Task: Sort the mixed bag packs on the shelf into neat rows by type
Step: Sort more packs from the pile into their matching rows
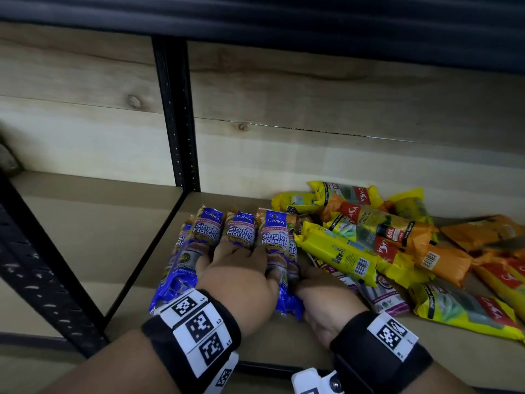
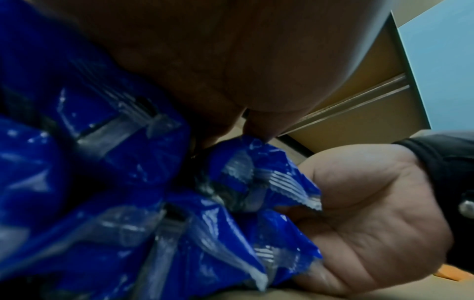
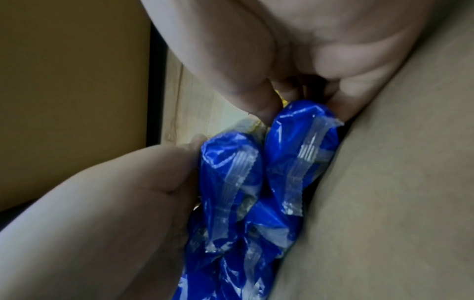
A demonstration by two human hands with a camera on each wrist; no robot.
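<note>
Blue packs (image 1: 241,237) of singlet-handle garbage bags lie side by side at the left end of the shelf board (image 1: 136,251), long axis front to back, w/ more blue ones partly tucked under or between them. Left hand (image 1: 241,280) rests on top of the row, fingers spread over the middle packs. Right hand (image 1: 324,297) is at the row's right side near the front; the wrist views show its thumb and fingers pinching the crimped tail ends of two blue packs (image 3: 256,172)

Yellow and orange packs (image 1: 369,237) are heaped loose on the right, overlapping at all angles, well short of any row. A purple-and-white pack (image 1: 380,294) lies flat under the yellow one nearest the hands

Handling, my guess: each pack is light, a soft roll of folded film in a glossy wrapper, so it gives when squeezed and slides easily on its neighbours and on the board. Crimped ends are thin and floppy; ok for tugging, poor for steering. Better to grip round the mid-body, or press flat from above and push several at once. Risk: packs roll or fan out when let go
</note>
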